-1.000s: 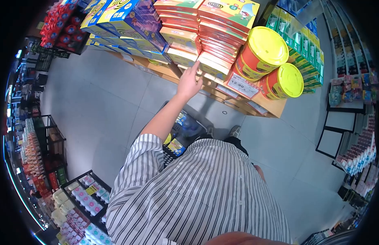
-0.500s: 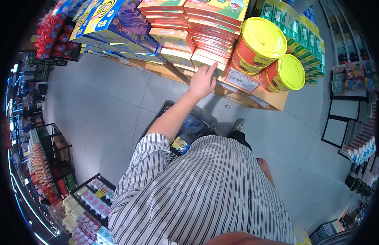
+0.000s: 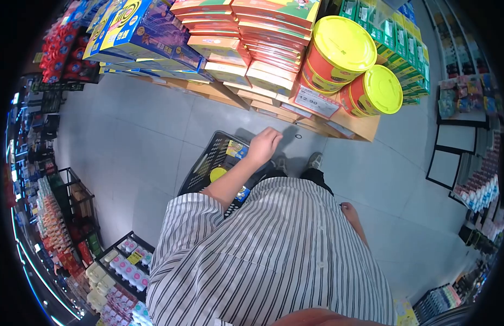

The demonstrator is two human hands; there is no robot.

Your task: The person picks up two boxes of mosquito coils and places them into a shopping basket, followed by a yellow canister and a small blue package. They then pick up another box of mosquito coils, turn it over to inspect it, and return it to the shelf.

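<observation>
My left hand [image 3: 264,145] hangs over the right part of a dark shopping basket [image 3: 200,163], its fingers curled together; whether anything is inside them is hidden. In the basket lie a blue and yellow pack [image 3: 235,148] and a round yellow lid [image 3: 218,174]. My right hand [image 3: 350,209] hangs low beside my body at the right, partly hidden, and its fingers are too small to read. Ahead, a wooden display shelf [image 3: 366,127] carries stacked orange boxes [image 3: 219,49] and tubs with yellow lids [image 3: 344,43].
Blue boxes [image 3: 146,32] stand at the shelf's left end, green boxes [image 3: 390,35] at its right. A price sign [image 3: 315,101] is on the shelf's front edge. A rack with egg-like cartons [image 3: 129,270] stands at the lower left. My shoes [image 3: 315,160] are on the grey floor.
My left hand has come back from the orange boxes to above the basket, and its pointing finger has folded in. More of the basket shows. The view has shifted slightly.
</observation>
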